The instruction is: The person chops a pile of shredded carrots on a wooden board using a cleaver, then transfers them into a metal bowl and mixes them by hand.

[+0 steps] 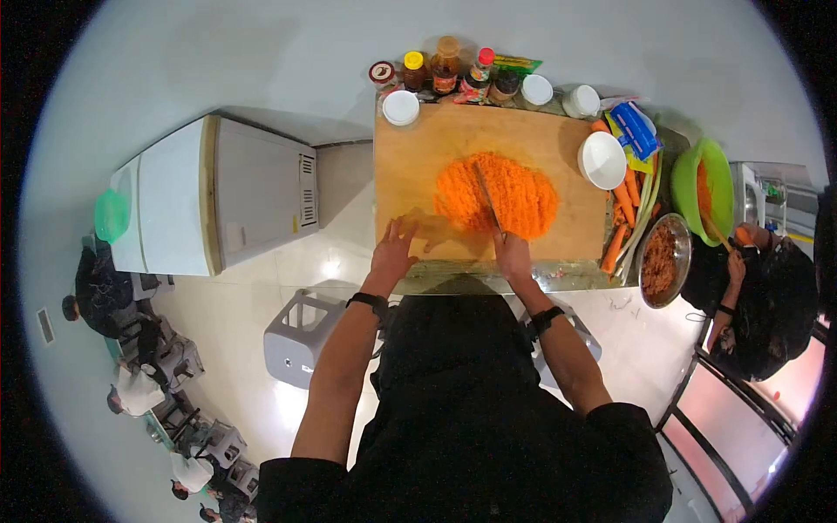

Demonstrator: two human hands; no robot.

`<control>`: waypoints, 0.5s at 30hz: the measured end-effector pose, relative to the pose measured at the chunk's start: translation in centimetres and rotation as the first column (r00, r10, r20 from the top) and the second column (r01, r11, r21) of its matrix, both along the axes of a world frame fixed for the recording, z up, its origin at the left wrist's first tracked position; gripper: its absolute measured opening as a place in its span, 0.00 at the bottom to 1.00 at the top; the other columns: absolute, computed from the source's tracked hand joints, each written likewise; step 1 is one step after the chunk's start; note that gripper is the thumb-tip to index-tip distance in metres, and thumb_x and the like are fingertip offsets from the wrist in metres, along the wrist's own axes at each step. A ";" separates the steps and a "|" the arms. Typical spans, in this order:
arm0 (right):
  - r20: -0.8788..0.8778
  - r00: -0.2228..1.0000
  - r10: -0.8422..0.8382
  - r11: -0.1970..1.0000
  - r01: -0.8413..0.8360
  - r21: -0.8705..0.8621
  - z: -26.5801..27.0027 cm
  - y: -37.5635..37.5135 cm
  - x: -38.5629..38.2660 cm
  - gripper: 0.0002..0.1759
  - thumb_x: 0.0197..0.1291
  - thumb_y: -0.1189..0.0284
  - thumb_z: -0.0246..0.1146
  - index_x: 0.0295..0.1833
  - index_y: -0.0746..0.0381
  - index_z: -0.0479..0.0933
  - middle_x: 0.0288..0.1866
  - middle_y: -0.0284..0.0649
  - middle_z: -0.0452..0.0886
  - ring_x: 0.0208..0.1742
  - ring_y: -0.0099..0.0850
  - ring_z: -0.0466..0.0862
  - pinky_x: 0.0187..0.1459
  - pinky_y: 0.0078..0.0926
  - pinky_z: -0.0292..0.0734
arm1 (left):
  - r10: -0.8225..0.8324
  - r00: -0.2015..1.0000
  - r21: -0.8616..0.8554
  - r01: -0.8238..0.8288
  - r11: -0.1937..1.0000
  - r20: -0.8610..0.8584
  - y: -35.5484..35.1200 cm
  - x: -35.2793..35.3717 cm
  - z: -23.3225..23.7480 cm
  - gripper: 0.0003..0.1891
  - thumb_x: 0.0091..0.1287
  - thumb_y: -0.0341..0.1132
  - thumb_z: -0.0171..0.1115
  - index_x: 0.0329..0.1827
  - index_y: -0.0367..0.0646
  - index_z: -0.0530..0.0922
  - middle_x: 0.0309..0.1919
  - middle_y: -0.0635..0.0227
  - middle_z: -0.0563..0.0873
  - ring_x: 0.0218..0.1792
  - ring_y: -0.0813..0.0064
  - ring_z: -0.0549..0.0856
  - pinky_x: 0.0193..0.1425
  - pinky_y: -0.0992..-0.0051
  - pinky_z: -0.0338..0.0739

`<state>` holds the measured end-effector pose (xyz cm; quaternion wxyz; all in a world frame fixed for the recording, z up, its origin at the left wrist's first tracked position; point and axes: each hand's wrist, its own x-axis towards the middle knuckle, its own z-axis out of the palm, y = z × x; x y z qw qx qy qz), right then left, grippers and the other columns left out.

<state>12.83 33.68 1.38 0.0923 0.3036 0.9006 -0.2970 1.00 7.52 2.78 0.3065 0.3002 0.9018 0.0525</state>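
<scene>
Left hand [393,256] is spreading at the board's [405,170] near edge, my right hand [514,258] is gripping the knife [486,193] mid-board, in chopped carrot [534,196] looking fine already; whole carrots [614,247] are lying alongside.

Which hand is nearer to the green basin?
Right hand: it grips the knife at the near edge of the cutting board, left of the green basin; the left hand is farther left.

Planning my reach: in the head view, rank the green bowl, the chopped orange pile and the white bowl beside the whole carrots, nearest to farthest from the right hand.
From the right hand:
1. Chopped orange pile, just ahead on the board.
2. White bowl, ahead, towards the board's right side.
3. Green bowl, far right, beyond the board.
</scene>
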 end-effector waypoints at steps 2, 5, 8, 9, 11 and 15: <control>-0.043 0.998 -0.050 0.998 0.048 -0.043 0.7 0.4 -0.3 0.27 0.71 0.57 0.55 0.31 0.73 0.76 0.26 0.63 0.78 0.33 0.62 0.81 0.34 0.55 0.72 | 0.015 1.000 -0.026 -0.014 1.000 0.018 0.7 0.2 -0.2 0.50 0.57 0.46 0.74 0.80 0.57 0.53 0.77 0.51 0.56 0.78 0.51 0.56 0.73 0.64 0.69; -0.030 0.997 -0.075 0.993 0.073 -0.089 0.4 0.6 -2.1 0.28 0.71 0.56 0.55 0.31 0.73 0.76 0.26 0.63 0.78 0.33 0.61 0.81 0.34 0.55 0.72 | 0.035 0.999 -0.049 -0.034 0.998 0.005 0.7 0.6 -1.2 0.51 0.55 0.44 0.75 0.80 0.57 0.52 0.77 0.49 0.54 0.78 0.49 0.54 0.73 0.63 0.69; 0.006 0.997 -0.073 0.994 0.073 -0.083 0.6 1.3 -2.4 0.28 0.71 0.55 0.55 0.32 0.73 0.76 0.26 0.63 0.78 0.33 0.60 0.81 0.33 0.54 0.73 | 0.030 0.999 -0.047 -0.031 0.998 -0.017 0.9 1.5 -1.1 0.53 0.53 0.41 0.76 0.81 0.57 0.52 0.77 0.47 0.53 0.78 0.48 0.53 0.73 0.62 0.69; -0.028 0.997 -0.070 0.995 0.067 -0.078 0.5 1.8 -3.0 0.28 0.71 0.55 0.55 0.33 0.73 0.76 0.26 0.63 0.78 0.33 0.60 0.81 0.34 0.53 0.74 | 0.047 0.999 -0.051 -0.049 0.998 -0.026 1.0 1.2 -1.2 0.53 0.53 0.39 0.76 0.81 0.57 0.51 0.77 0.46 0.53 0.78 0.48 0.53 0.72 0.61 0.69; -0.011 0.998 -0.059 0.996 0.058 -0.073 0.3 2.1 -2.5 0.28 0.71 0.55 0.55 0.34 0.73 0.77 0.27 0.63 0.78 0.33 0.60 0.81 0.33 0.53 0.73 | 0.040 0.996 0.002 -0.040 0.999 -0.082 0.4 1.5 -2.1 0.54 0.52 0.38 0.76 0.81 0.58 0.51 0.77 0.47 0.53 0.79 0.48 0.52 0.72 0.61 0.70; -0.068 0.997 0.029 0.999 -0.032 -0.034 0.1 2.9 -1.7 0.27 0.71 0.55 0.55 0.36 0.73 0.78 0.28 0.64 0.78 0.33 0.60 0.81 0.33 0.54 0.72 | 0.083 0.996 0.012 -0.082 0.997 -0.031 0.8 1.1 -0.8 0.54 0.52 0.35 0.76 0.81 0.60 0.51 0.77 0.48 0.53 0.79 0.50 0.53 0.71 0.61 0.72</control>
